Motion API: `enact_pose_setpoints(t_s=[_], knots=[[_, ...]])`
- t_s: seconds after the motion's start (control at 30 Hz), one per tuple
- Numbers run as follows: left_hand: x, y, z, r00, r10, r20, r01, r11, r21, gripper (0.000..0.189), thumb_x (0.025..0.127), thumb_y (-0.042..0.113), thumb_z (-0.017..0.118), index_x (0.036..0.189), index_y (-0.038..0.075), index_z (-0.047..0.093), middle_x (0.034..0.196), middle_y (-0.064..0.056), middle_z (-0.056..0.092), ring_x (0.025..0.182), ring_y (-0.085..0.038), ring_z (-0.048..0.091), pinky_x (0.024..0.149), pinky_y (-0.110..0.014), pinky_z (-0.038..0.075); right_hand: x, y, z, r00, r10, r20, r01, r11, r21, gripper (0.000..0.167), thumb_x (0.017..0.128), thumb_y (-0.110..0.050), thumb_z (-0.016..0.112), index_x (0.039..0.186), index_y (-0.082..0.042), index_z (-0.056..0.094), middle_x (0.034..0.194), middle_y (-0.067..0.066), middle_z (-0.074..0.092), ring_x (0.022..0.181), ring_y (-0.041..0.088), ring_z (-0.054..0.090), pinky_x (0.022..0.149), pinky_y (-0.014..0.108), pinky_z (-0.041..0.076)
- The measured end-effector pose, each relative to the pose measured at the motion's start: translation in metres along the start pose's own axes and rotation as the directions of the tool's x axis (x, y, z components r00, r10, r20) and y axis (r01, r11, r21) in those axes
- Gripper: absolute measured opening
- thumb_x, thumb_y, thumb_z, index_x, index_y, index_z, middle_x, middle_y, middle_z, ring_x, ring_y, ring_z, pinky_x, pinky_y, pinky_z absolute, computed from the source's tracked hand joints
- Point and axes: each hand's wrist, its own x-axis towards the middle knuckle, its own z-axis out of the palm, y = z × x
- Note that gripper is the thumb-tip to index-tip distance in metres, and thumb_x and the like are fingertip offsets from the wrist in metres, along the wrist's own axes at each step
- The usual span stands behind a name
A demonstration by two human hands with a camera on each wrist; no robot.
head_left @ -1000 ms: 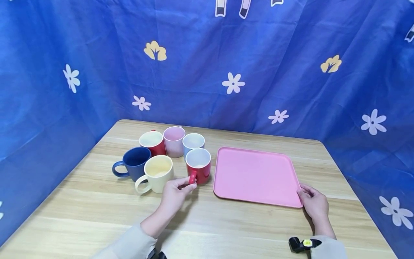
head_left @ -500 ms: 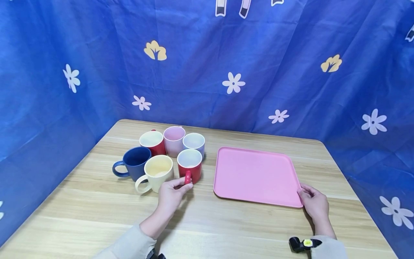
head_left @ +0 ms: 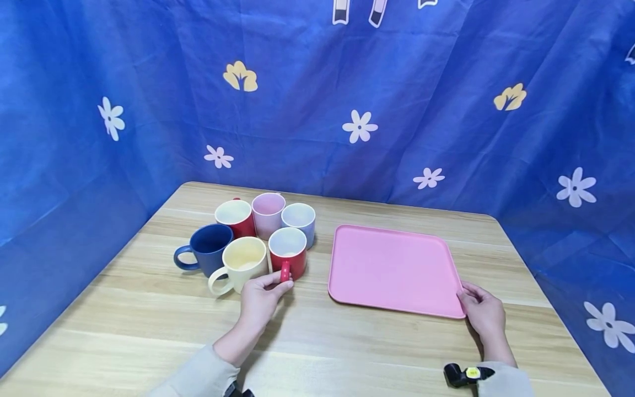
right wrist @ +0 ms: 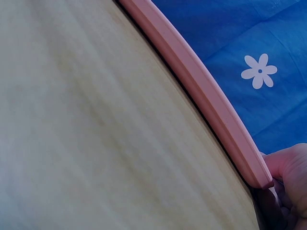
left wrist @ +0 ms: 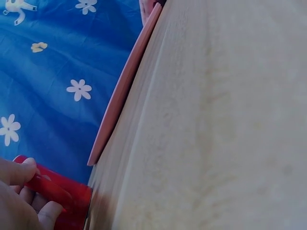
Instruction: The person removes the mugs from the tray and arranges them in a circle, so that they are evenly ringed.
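Observation:
My left hand [head_left: 260,302] pinches the handle of a red mug [head_left: 295,266] with a white inside, which stands upright on the table. In the left wrist view, thumb and fingers lie around that red handle [left wrist: 53,190]. Just left of this mug is a cream mug [head_left: 245,270], and behind it a pale lavender mug [head_left: 308,229]. At the pink tray's [head_left: 392,270] near right corner, my right hand [head_left: 483,315] holds the edge, thumb on top. The right wrist view has the tray rim [right wrist: 211,100] close to the table, with fingers at its corner partly hidden.
A navy mug [head_left: 210,256], another red mug [head_left: 243,225] and a pink mug [head_left: 268,220] complete the cluster on the left of the wooden table [head_left: 347,353]. A blue flowered curtain [head_left: 297,99] encloses the back and sides.
My left hand has slid the red mug leftward, away from the tray, to beside the cream mug. My right hand and the tray have stayed in place.

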Motion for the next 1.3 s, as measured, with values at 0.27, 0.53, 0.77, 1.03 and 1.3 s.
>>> enact_pose_setpoints(t_s=[0.27, 0.53, 0.77, 1.03, 1.3], knots=[[0.001, -0.001, -0.001, 1.0, 0.015, 0.021, -0.015, 1.0, 0.025, 0.022, 0.075, -0.003, 0.077, 0.096, -0.008, 0.072, 0.083, -0.015, 0.07, 0.067, -0.006, 0.059, 0.06, -0.015, 0.047, 0.0, 0.001, -0.001, 1.0, 0.002, 0.0, -0.002, 1.0, 0.004, 0.036, 0.092, -0.022, 0.061, 0.118, 0.002, 0.065, 0.105, 0.017, 0.068, 0.075, -0.008, 0.052, 0.066, 0.011, 0.042], [0.004, 0.0, -0.003, 0.997, -0.018, 0.077, 0.019, 1.0, -0.012, 0.025, 0.076, -0.001, 0.077, 0.097, -0.011, 0.069, 0.086, -0.016, 0.07, 0.073, -0.012, 0.064, 0.063, -0.017, 0.05, -0.001, 0.001, -0.003, 1.0, -0.003, 0.008, 0.003, 1.0, -0.008, 0.037, 0.092, -0.023, 0.061, 0.118, 0.002, 0.064, 0.104, 0.016, 0.069, 0.077, -0.006, 0.053, 0.067, 0.012, 0.042], [-0.001, 0.009, -0.007, 0.991, -0.039, 0.129, 0.036, 0.999, 0.024, 0.033, 0.076, 0.003, 0.078, 0.105, -0.009, 0.067, 0.092, -0.018, 0.069, 0.083, -0.024, 0.066, 0.071, -0.019, 0.051, 0.0, 0.001, -0.007, 0.997, 0.001, 0.077, -0.003, 1.0, 0.029, 0.04, 0.092, -0.023, 0.062, 0.121, 0.004, 0.061, 0.11, 0.019, 0.066, 0.079, -0.005, 0.055, 0.066, 0.007, 0.04], [-0.006, 0.029, -0.02, 0.986, 0.025, 0.165, -0.033, 0.998, 0.046, 0.049, 0.078, 0.004, 0.077, 0.122, -0.008, 0.058, 0.113, -0.022, 0.064, 0.107, -0.032, 0.061, 0.092, -0.039, 0.046, 0.001, -0.012, -0.021, 0.98, -0.037, 0.196, 0.04, 0.999, -0.015, 0.049, 0.093, -0.025, 0.06, 0.127, 0.01, 0.053, 0.116, 0.025, 0.062, 0.104, 0.032, 0.059, 0.065, 0.012, 0.043], [0.009, 0.062, -0.025, 0.975, 0.103, 0.195, -0.115, 0.992, 0.05, 0.055, 0.077, 0.005, 0.079, 0.126, -0.007, 0.056, 0.12, -0.022, 0.061, 0.112, -0.03, 0.058, 0.096, -0.037, 0.043, 0.011, -0.035, -0.032, 0.969, -0.069, 0.238, 0.072, 0.997, -0.001, 0.054, 0.093, -0.024, 0.058, 0.13, 0.013, 0.047, 0.121, 0.03, 0.056, 0.089, 0.025, 0.065, 0.063, 0.026, 0.054]])
